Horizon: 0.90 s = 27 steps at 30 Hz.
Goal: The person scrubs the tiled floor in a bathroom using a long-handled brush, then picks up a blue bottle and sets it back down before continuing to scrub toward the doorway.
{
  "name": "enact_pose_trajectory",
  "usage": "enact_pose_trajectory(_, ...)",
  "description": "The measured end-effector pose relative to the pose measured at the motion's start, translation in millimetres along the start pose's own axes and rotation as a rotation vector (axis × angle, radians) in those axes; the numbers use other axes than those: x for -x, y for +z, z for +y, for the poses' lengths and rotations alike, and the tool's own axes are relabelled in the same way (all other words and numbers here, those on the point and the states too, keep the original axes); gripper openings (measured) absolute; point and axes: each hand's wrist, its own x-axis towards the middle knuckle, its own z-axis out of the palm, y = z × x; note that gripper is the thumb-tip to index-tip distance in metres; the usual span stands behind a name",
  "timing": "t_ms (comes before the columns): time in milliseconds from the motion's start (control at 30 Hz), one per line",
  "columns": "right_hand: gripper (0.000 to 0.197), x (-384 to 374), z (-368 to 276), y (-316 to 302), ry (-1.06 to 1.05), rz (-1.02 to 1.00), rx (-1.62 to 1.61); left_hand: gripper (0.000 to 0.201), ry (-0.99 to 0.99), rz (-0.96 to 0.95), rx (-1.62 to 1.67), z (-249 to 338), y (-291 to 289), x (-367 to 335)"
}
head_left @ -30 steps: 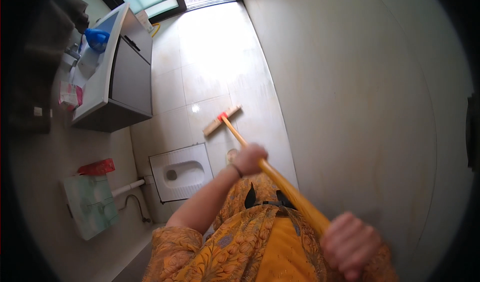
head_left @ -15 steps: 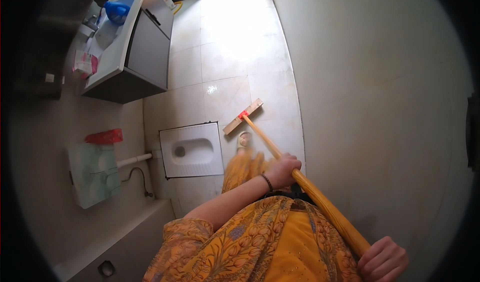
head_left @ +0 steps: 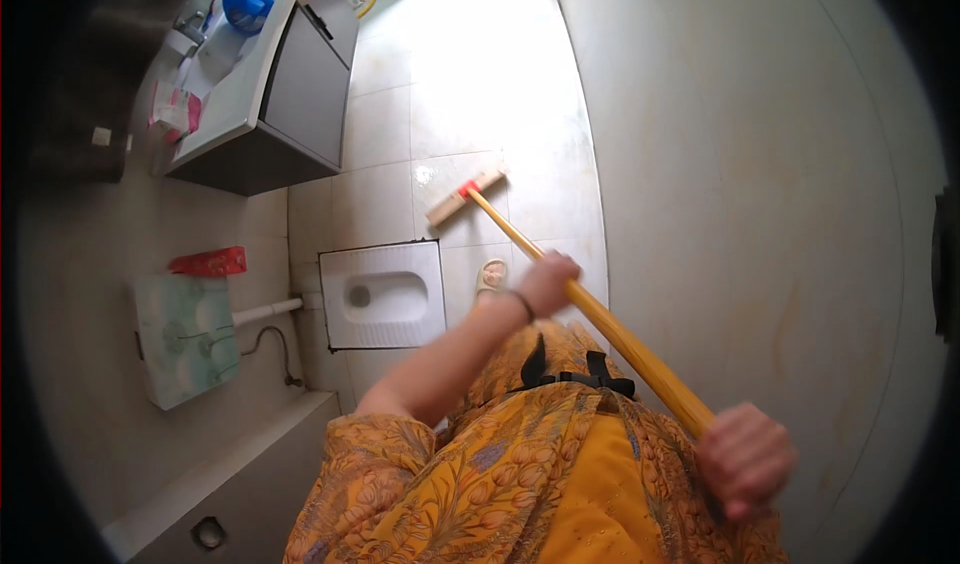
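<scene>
A push broom with a long yellow wooden handle (head_left: 630, 347) runs slantwise across the view. Its pale wooden head (head_left: 447, 210), joined by a red socket, rests on the tiled floor just past the toilet; any bristles under it are hidden. My left hand (head_left: 549, 282), with a dark bracelet at the wrist, is closed round the middle of the handle. Closer to my body on the right, my right hand (head_left: 745, 459) grips the handle's upper end and looks slightly blurred.
A white squat toilet (head_left: 383, 294) is set into the floor at left. Beyond it stands a grey vanity cabinet (head_left: 300, 89) bearing a blue bottle (head_left: 245, 10) and a pink-white pack (head_left: 176, 109). A greenish cistern (head_left: 185, 339) hangs on the left wall. A bare wall (head_left: 740, 184) bounds the right side.
The broom head has slid away from me and a little left over the floor. Both hands have moved forward and slightly left with the handle, keeping their grip.
</scene>
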Motion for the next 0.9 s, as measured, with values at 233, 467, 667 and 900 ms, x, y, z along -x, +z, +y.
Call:
enact_pose_trajectory(233, 0.033, -20, -24, -7, -0.184, -0.083, -0.091, 0.008, -0.014, -0.093, 0.130, 45, -12, 8)
enact_pose_trajectory(467, 0.039, -89, 100, 9, -0.039, 0.028, -0.165, 0.017, -0.123, 0.373, 0.004, -114, -86, 26)
enact_pose_trajectory(667, 0.038, -129, 105, 13, 0.007, -0.088, -0.204, 0.021, -0.080, 0.382, -0.015, -135, -106, 55)
enact_pose_trajectory(900, 0.037, -155, 29, -39, -0.100, -0.223, -0.318, 0.019, -0.016, 0.228, 0.333, -19, -87, 27)
